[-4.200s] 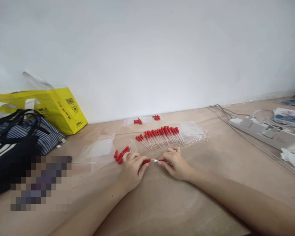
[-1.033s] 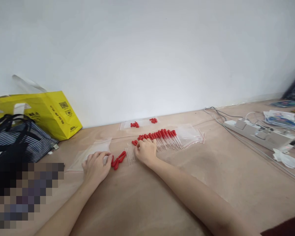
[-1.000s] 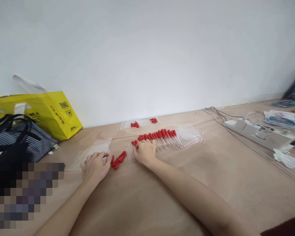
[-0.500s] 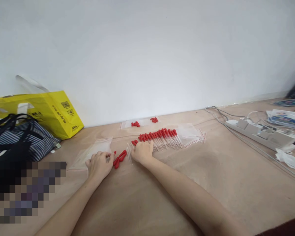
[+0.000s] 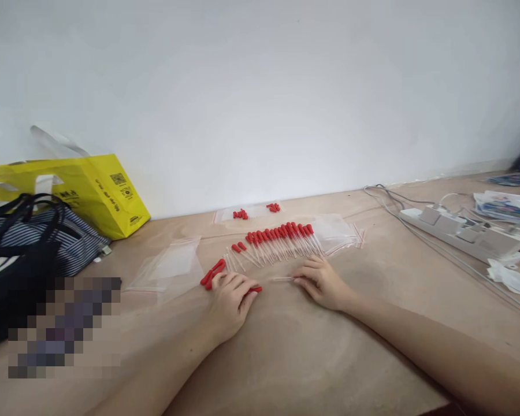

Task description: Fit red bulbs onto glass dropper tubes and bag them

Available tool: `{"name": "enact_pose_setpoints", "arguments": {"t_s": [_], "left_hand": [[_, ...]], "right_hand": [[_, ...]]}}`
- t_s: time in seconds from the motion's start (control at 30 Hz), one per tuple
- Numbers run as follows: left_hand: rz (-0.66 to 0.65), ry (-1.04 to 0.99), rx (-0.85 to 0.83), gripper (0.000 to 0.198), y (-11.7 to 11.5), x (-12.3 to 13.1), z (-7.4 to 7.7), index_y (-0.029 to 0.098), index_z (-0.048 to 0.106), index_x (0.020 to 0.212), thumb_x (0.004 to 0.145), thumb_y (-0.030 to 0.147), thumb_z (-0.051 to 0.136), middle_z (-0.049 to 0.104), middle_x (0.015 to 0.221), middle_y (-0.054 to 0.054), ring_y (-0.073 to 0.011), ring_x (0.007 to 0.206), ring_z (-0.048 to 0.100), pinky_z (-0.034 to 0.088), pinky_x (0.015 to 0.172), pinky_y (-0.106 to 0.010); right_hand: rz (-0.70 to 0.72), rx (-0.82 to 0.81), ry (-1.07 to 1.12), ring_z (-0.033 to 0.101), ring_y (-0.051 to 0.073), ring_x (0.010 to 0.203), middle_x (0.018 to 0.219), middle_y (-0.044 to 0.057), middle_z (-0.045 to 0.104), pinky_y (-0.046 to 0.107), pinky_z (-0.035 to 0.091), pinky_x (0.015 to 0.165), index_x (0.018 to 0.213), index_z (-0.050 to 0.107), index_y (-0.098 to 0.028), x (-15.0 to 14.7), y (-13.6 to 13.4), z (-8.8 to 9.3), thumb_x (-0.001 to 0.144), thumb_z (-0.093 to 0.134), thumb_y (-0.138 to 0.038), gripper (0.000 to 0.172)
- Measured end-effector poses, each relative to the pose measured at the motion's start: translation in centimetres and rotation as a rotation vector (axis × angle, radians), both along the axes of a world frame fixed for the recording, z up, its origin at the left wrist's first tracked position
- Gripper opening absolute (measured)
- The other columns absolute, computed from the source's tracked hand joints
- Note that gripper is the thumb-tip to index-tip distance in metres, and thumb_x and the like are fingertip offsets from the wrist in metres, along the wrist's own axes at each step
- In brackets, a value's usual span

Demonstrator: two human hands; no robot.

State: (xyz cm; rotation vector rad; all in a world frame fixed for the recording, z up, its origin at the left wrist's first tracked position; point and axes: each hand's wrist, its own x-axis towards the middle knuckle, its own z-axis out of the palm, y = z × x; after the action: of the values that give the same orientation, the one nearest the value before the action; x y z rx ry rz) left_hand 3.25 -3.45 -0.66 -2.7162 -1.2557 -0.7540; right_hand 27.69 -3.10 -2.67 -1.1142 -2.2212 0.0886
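My left hand (image 5: 230, 296) rests on the brown table (image 5: 294, 358) with its fingers pinched on a red rubber bulb (image 5: 255, 289). My right hand (image 5: 322, 280) pinches the end of a clear glass pipette tube (image 5: 282, 279), which points toward the bulb with a small gap between them. Behind my hands lies a row of assembled droppers with red bulbs (image 5: 281, 238). Loose red bulbs (image 5: 212, 273) lie just left of my left hand, with a few bare tubes (image 5: 229, 261) beside them.
Clear zip bags (image 5: 173, 266) lie to the left, and more (image 5: 340, 231) behind the droppers. A small bag with red bulbs (image 5: 253, 212) sits near the wall. A yellow bag (image 5: 91, 190) and a striped bag (image 5: 30, 242) stand at left. A power strip (image 5: 463, 234) with cables lies at right.
Both hands have drawn back toward me from the bulb pile and the tube pile. My left hand now holds a red bulb and my right a glass tube, brought near each other.
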Motion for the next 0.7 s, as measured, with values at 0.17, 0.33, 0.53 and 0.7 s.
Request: {"name": "enact_pose_setpoints", "arguments": {"t_s": [0.17, 0.33, 0.53, 0.7], "left_hand": [[0.032, -0.017, 0.015, 0.015, 0.4, -0.2, -0.4, 0.026, 0.063, 0.085, 0.080, 0.025, 0.049, 0.062, 0.082, 0.000, -0.0174, 0.083, 0.052, 0.026, 0.079, -0.038], [0.053, -0.011, 0.007, 0.013, 0.7, -0.2, -0.5, 0.028, 0.065, 0.083, 0.079, 0.029, 0.052, 0.062, 0.086, 0.000, -0.0191, 0.085, 0.051, 0.025, 0.077, -0.040], [0.075, -0.040, -0.042, 0.013, 0.6, 0.4, -0.1, 0.024, 0.060, 0.079, 0.083, 0.026, 0.047, 0.063, 0.082, 0.002, -0.0181, 0.085, 0.052, 0.023, 0.080, -0.041], [0.087, -0.038, -0.029, 0.009, 0.6, 0.3, -0.2, 0.021, 0.052, 0.083, 0.084, 0.022, 0.043, 0.062, 0.081, 0.001, -0.0171, 0.085, 0.054, 0.015, 0.092, -0.047]], "right_hand": [[0.000, -0.024, -0.039, 0.050, 0.016, 0.078, 0.076, 0.003, 0.060, 0.031, 0.034, 0.072, 0.081, 0.062, -0.021, -0.1, 0.3, 0.0, 0.081, 0.051, -0.025, 0.012], [-0.031, -0.162, 0.038, 0.050, 0.015, 0.073, 0.074, 0.002, 0.059, 0.029, 0.035, 0.069, 0.079, 0.060, -0.019, -1.1, 1.1, 0.2, 0.071, 0.063, -0.033, 0.017], [-0.200, -0.244, 0.001, 0.049, 0.017, 0.079, 0.076, 0.001, 0.059, 0.032, 0.028, 0.069, 0.071, 0.057, -0.020, -2.5, 1.1, 0.2, 0.078, 0.053, -0.030, 0.013], [-0.162, -0.181, 0.068, 0.048, 0.015, 0.078, 0.077, 0.001, 0.059, 0.033, 0.024, 0.073, 0.075, 0.050, -0.018, -3.7, 0.0, 0.3, 0.084, 0.043, -0.019, 0.011]]}}
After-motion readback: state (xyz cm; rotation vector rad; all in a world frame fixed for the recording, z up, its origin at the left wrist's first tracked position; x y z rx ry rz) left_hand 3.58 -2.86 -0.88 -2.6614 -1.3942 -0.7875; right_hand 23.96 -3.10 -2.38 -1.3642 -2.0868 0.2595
